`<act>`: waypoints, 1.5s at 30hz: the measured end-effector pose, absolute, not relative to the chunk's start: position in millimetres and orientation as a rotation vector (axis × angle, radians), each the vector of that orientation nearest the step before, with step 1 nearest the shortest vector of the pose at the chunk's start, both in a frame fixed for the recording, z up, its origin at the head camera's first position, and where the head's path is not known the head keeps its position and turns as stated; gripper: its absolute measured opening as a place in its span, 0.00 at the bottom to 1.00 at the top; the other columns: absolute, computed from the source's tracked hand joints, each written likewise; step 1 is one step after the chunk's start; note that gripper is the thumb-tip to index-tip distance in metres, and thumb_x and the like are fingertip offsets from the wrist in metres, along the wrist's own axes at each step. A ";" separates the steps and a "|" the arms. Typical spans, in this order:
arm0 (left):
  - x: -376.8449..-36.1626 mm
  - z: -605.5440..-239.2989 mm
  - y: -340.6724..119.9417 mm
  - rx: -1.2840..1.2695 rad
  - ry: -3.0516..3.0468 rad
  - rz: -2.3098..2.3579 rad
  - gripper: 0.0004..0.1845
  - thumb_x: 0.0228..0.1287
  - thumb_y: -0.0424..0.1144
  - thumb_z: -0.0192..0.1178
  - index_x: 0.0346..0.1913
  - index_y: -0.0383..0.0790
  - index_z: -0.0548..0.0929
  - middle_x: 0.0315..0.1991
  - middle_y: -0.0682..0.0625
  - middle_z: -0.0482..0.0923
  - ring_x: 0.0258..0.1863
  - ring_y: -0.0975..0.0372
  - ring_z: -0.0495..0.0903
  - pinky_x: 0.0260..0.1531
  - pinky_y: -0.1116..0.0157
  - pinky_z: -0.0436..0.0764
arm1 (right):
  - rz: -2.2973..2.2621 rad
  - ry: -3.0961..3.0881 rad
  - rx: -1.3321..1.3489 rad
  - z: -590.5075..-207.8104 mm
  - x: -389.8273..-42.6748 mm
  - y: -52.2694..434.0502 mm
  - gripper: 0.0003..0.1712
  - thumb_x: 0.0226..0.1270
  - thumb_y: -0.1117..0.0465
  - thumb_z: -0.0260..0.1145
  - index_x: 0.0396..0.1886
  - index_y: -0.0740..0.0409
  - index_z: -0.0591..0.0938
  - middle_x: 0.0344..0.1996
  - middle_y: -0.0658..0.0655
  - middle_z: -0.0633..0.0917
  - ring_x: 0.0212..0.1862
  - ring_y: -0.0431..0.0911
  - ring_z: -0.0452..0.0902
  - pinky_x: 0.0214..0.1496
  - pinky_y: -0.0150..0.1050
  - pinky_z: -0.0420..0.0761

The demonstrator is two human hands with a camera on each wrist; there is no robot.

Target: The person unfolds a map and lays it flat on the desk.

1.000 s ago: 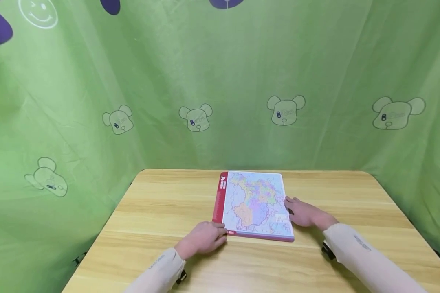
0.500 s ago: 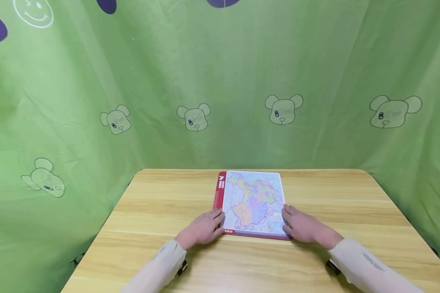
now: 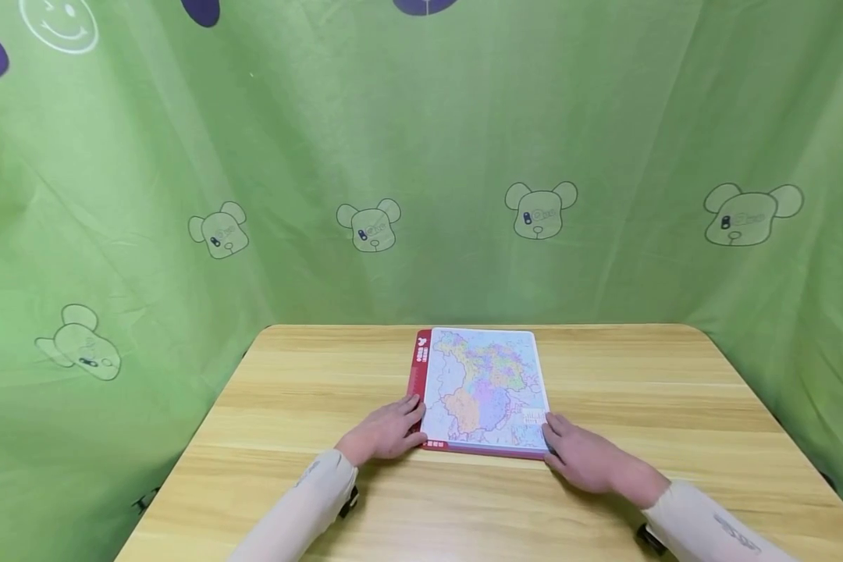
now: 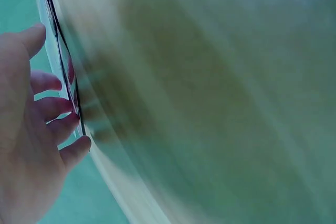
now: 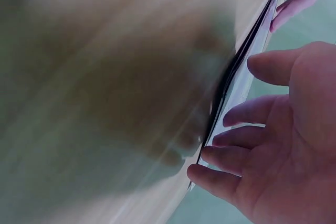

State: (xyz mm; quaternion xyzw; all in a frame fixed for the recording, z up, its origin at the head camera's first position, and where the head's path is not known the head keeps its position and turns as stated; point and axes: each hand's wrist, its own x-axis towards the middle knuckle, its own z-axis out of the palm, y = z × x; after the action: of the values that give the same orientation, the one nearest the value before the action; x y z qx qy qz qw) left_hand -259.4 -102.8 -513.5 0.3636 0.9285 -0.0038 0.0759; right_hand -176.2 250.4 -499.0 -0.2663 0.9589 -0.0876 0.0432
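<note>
Wooden table (image 3: 309,390), hands flanking map board (image 3: 483,388)

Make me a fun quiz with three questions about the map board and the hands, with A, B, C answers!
1. Where does the map board lie?
A. flat on the wooden table
B. leaning on the green curtain
C. on the floor

2. What colour is the strip down the board's left side?
A. yellow
B. red
C. black

3. What are the hands doing?
A. both lifted high in the air
B. one hidden under the table
C. the left hand at the board's near left corner, the right hand at its near right corner

Answers:
1. A, the board lies level on the tabletop, away from the curtain.
2. B, the head view shows a red band along that edge.
3. C, the fingers of both hands, nearly straight, meet the board's edges at its near corners.
</note>
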 end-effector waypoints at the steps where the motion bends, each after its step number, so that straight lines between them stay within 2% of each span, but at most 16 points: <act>1: -259.8 -513.3 -103.0 1.097 2.781 -0.024 0.35 0.72 0.58 0.42 0.72 0.39 0.60 0.73 0.42 0.53 0.71 0.54 0.51 0.68 0.60 0.57 | -0.269 2.928 -0.826 -498.9 -175.5 250.6 0.30 0.71 0.57 0.55 0.60 0.81 0.68 0.63 0.80 0.62 0.65 0.69 0.58 0.65 0.60 0.60; 7: -260.6 -510.2 -101.9 1.096 2.758 -0.065 0.37 0.70 0.60 0.43 0.72 0.39 0.60 0.73 0.42 0.52 0.72 0.54 0.51 0.68 0.62 0.55 | -0.231 2.939 -0.895 -497.3 -172.7 250.8 0.25 0.70 0.62 0.55 0.58 0.80 0.70 0.61 0.79 0.66 0.62 0.70 0.62 0.63 0.60 0.64; 14: -257.0 -507.2 -102.0 1.095 2.739 -0.080 0.39 0.67 0.63 0.46 0.72 0.40 0.60 0.72 0.42 0.53 0.71 0.53 0.52 0.67 0.62 0.59 | -0.218 2.980 -0.927 -500.4 -173.1 253.2 0.22 0.68 0.66 0.55 0.56 0.79 0.73 0.59 0.80 0.67 0.60 0.70 0.64 0.61 0.60 0.66; 28: -247.9 -510.3 -98.5 1.083 2.760 -0.126 0.39 0.67 0.64 0.46 0.72 0.40 0.61 0.72 0.41 0.54 0.71 0.53 0.53 0.67 0.62 0.58 | -0.224 2.984 -0.909 -503.3 -184.1 259.1 0.24 0.65 0.66 0.59 0.57 0.78 0.73 0.59 0.80 0.68 0.60 0.71 0.65 0.59 0.61 0.68; 45: -242.4 -511.2 -102.7 1.091 2.777 -0.067 0.39 0.66 0.63 0.48 0.71 0.39 0.62 0.72 0.43 0.55 0.71 0.54 0.53 0.67 0.62 0.58 | -0.230 2.968 -0.884 -500.8 -187.6 262.6 0.24 0.67 0.66 0.57 0.58 0.78 0.71 0.60 0.79 0.67 0.61 0.70 0.63 0.62 0.60 0.66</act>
State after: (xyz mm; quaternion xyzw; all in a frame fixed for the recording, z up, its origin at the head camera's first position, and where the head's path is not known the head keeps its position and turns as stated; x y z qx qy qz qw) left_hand -242.4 -102.7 -511.2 0.3644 0.9277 -0.0225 0.0783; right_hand -187.6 262.6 -500.8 -0.2845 0.9556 -0.0741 0.0183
